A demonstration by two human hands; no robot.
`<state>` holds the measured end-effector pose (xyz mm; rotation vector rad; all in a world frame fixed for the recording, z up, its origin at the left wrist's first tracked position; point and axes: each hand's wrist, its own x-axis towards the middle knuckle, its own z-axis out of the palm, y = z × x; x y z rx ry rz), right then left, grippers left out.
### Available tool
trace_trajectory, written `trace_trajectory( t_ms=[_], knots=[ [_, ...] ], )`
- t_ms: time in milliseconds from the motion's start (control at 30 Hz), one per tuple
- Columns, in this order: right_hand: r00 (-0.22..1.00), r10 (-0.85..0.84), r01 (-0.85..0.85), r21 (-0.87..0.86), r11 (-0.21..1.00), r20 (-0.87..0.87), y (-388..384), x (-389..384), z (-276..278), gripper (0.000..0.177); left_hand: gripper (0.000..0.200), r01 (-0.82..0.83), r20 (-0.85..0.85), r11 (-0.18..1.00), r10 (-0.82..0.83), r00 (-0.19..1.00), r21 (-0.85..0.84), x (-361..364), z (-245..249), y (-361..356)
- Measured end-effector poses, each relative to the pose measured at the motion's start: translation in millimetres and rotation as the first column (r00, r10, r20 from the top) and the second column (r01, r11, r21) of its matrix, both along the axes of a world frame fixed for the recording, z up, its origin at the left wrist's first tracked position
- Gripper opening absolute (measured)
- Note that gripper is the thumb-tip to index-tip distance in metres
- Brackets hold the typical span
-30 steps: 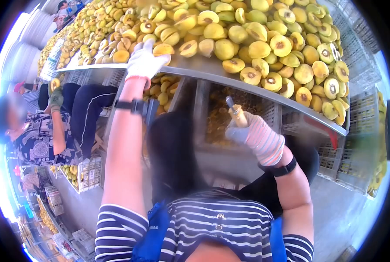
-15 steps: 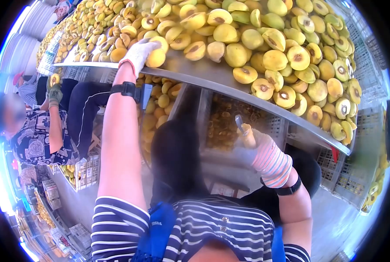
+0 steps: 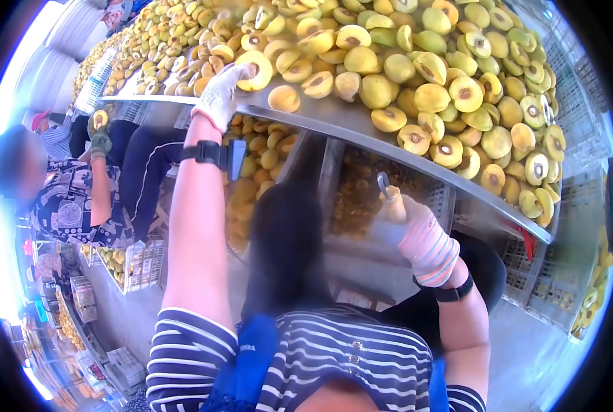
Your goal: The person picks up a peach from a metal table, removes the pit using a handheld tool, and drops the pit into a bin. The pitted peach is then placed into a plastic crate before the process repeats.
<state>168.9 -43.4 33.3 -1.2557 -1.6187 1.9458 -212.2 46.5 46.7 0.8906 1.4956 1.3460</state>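
Holding a tool (image 3: 393, 206) in the right hand (image 3: 416, 235), and in the left hand (image 3: 221, 96), over the metal table (image 3: 313, 121), a cut fruit half (image 3: 257, 73): likely light, slick where cut, easy to bruise, best held by the round skin. Fruit (image 3: 116, 261) in a white crate (image 3: 145, 266); brown bits (image 3: 361, 193) in a bin (image 3: 440, 197) below.

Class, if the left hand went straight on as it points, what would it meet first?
Past the fruit half it holds, the left hand would probably meet the piled fruit first, though depth is unclear.
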Motion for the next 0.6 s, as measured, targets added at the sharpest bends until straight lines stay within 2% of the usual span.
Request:
trace_trajectory(
  t_ms=[33,67,100,133,167,233,267,300,367,400,433,500,533,567,600],
  knots=[
    [1.0,-0.028,0.027,0.038,0.999,0.012,0.4,-1.3,-2.9,0.024,0.039,0.014,0.188,0.996,-0.029,0.982,0.083,6.1,3.2,-2.7],
    [1.0,-0.027,0.027,0.044,0.999,0.008,0.4,-3.9,-3.5,0.024,0.037,0.05,0.082,0.971,-0.071,0.994,0.236,2.8,-15.3,0.5],
    [0.997,-0.002,-0.011,0.178,0.984,0.074,0.8,-7.9,-3.3,0.025,0.035,0.101,-0.029,0.92,-0.097,0.995,0.379,1.0,-34.3,4.6],
    [0.989,0.01,-0.055,0.303,0.952,0.147,0.7,-11.1,-3.7,0.027,0.034,0.162,0.482,0.942,-0.293,0.825,0.295,35.9,0.3,-10.8],
    [0.988,0.002,-0.05,0.304,0.951,0.155,0.3,-12.9,-8.2,0.027,0.037,0.138,0.49,0.931,-0.299,0.819,0.338,62.6,8.9,-18.0],
    [0.993,-0.01,-0.079,0.703,0.707,0.121,-0.9,-15.1,-13.4,0.027,0.042,0.249,0.52,0.89,-0.43,0.738,0.382,97.3,17.1,-27.4],
    [0.969,-0.101,0.014,0.363,0.932,0.223,-6.8,-13.4,-1.8,0.04,0.047,0.261,0.493,0.884,-0.438,0.751,0.388,108.9,14.1,-27.7],
    [0.964,-0.121,0.03,0.356,0.934,0.237,-5.8,-14.0,-0.7,0.04,0.049,0.235,0.524,0.922,-0.371,0.766,0.309,131.7,16.4,-36.3],
    [0.957,-0.221,0.086,0.543,0.835,0.19,1.9,-12.5,-2.9,0.042,0.053,0.218,0.45,0.94,-0.319,0.834,0.261,164.0,16.0,-48.8],
    [0.959,-0.261,0.148,0.595,0.79,0.108,2.8,-9.2,-8.9,0.043,0.052,0.294,0.28,0.915,-0.369,0.886,0.275,173.0,9.9,-50.7],
    [0.953,-0.278,0.156,0.591,0.792,0.121,6.8,-3.8,-17.9,0.043,0.05,0.285,0.421,0.929,-0.362,0.832,0.236,183.5,1.4,-51.0],
    [0.972,-0.235,0.124,0.816,0.564,0.015,12.5,4.9,-30.2,0.041,0.045,0.356,0.266,0.894,-0.426,0.865,0.272,200.6,-5.8,-57.1],
    [0.952,-0.297,0.291,0.495,0.819,-0.068,12.0,4.0,-28.0,0.04,0.045,0.366,0.276,0.891,-0.435,0.857,0.269,210.1,-8.3,-58.6],
    [0.95,-0.308,0.296,0.493,0.818,-0.059,12.9,4.4,-26.1,0.04,0.04,0.311,0.477,0.914,-0.403,0.781,0.262,219.8,-10.0,-59.4],
    [0.91,-0.386,0.413,0.245,0.877,-0.154,14.1,4.7,-25.2,0.038,0.035,0.257,0.654,0.936,-0.351,0.67,0.239,225.8,-12.1,-59.2]
  ],
)
